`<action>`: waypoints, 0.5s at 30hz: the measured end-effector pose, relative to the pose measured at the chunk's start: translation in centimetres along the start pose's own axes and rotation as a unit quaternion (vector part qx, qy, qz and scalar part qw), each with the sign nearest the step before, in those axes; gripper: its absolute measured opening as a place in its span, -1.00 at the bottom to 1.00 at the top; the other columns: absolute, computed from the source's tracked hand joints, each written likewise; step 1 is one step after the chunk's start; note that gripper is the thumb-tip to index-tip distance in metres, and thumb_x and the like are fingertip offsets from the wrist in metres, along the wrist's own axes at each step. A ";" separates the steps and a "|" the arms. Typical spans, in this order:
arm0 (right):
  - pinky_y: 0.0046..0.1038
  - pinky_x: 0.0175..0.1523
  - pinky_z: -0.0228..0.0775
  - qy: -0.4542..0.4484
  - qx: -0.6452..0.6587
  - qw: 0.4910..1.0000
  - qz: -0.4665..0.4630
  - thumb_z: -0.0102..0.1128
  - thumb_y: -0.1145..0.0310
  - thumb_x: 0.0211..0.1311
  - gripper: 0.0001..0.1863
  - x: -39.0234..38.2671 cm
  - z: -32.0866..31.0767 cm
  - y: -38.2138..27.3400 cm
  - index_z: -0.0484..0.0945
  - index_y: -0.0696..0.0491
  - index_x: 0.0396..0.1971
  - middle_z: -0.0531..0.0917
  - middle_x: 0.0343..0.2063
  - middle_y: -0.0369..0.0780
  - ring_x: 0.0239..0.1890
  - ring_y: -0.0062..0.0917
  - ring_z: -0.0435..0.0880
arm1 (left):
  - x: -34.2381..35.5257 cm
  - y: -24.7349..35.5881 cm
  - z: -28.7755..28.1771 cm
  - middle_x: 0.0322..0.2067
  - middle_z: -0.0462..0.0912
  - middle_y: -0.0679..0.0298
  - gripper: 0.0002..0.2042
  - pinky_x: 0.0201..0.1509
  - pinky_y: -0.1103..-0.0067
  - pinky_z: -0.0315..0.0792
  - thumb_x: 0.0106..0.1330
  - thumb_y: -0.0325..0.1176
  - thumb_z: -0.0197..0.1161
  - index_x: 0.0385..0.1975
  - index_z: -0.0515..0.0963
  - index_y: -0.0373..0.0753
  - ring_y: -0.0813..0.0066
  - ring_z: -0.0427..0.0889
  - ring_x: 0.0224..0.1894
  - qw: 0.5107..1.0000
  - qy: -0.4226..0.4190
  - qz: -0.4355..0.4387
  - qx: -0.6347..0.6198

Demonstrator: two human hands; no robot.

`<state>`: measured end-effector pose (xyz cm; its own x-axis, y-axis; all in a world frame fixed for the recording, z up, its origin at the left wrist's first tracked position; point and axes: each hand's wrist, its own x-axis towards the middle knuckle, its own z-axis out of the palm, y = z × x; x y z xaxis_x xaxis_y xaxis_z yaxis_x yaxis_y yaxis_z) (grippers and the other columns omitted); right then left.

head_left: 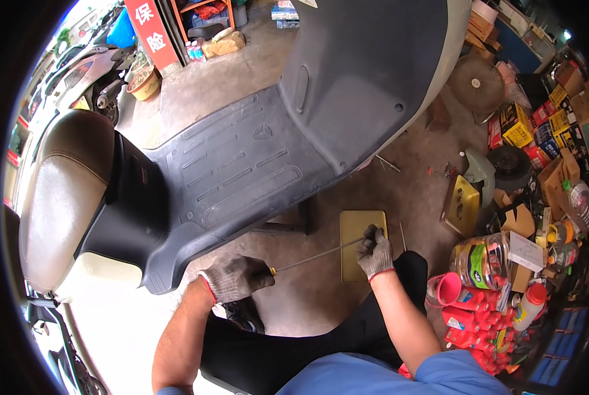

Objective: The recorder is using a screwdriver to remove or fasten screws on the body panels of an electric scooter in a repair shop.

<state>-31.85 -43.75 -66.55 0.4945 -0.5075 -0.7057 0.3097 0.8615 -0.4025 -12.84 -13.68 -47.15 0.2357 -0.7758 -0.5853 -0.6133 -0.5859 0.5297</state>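
Note:
My left hand [237, 279], in a grey work glove, is closed round the handle end of a long screwdriver [317, 255]; a bit of yellow shows where the thin shaft leaves the fist. At the shaft's far end, my gloved right hand [375, 253] pinches it between the fingertips, hiding the tip. The shaft slants up to the right between both hands. Just beyond them is a motor scooter with a dark grey footboard [241, 158], apart from either hand. Below my right hand, a flat yellow tray [353, 270] lies on the floor.
The scooter's seat [70, 174] rises at the left, its front panel [367, 72] at the top. To the right lie a yellow-bottomed box [462, 207], a large clear jar [475, 260], red bottles [472, 322] and stacked cartons [515, 125]. A round disc [475, 82] leans behind.

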 end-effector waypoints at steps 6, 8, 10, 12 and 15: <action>-0.49 -0.38 0.52 -0.072 -0.042 0.988 0.127 -0.01 0.17 0.57 -0.72 -0.5 -1.2 1.0 0.56 0.07 -0.08 0.68 -0.34 -0.24 -0.45 -0.56 0.60 | 0.0 -1.2 -0.1 -0.11 0.69 0.05 -0.62 0.14 0.30 0.46 0.46 -0.02 0.09 -0.07 0.66 -0.20 0.06 0.64 0.01 0.999 0.040 0.018 -0.031; -0.48 -0.33 0.54 -0.203 -0.073 0.967 0.137 0.05 0.23 0.54 -0.74 -2.3 1.6 2.1 0.56 0.10 -0.06 0.68 -0.32 -0.24 -0.45 -0.55 0.60 | 0.1 -1.4 0.0 -0.13 0.70 0.05 -0.62 0.13 0.29 0.47 0.47 -0.03 0.09 -0.07 0.66 -0.20 0.06 0.64 0.00 0.998 0.053 0.028 -0.034; -0.48 -0.25 0.52 -0.283 -0.082 0.946 0.136 0.08 0.27 0.52 -0.76 -4.2 5.1 2.5 0.57 0.09 -0.03 0.67 -0.30 -0.26 -0.39 -0.56 0.61 | -0.2 -1.5 -0.2 -0.22 0.70 0.01 -0.66 0.07 0.28 0.48 0.43 -0.06 0.16 -0.11 0.65 -0.21 0.04 0.66 -0.07 0.994 0.085 0.032 -0.064; -0.47 -0.21 0.52 -0.329 -0.119 0.930 0.109 0.11 0.29 0.50 -0.77 -4.9 9.0 2.8 0.57 0.09 -0.02 0.67 -0.27 -0.27 -0.35 -0.56 0.62 | -0.8 -1.8 -0.8 -0.25 0.70 0.01 -0.67 0.03 0.28 0.50 0.41 -0.08 0.21 -0.13 0.65 -0.23 0.02 0.67 -0.12 0.989 0.113 0.022 -0.094; -0.42 -0.18 0.53 -0.335 -0.193 0.922 0.023 0.13 0.31 0.49 -0.79 -4.6 13.4 3.4 0.57 0.10 -0.04 0.66 -0.22 -0.26 -0.29 -0.54 0.64 | -2.7 -3.2 -2.1 -0.26 0.71 0.01 -0.64 -0.06 0.30 0.54 0.29 -0.17 0.36 -0.02 0.60 -0.25 0.09 0.72 -0.17 0.972 0.200 0.005 -0.124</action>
<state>-22.20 -38.71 -56.88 0.9308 -0.2566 -0.2602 0.0278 0.7597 -0.6497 -9.93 -10.18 -45.98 0.5349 -0.7817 -0.3206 -0.4286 -0.5781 0.6944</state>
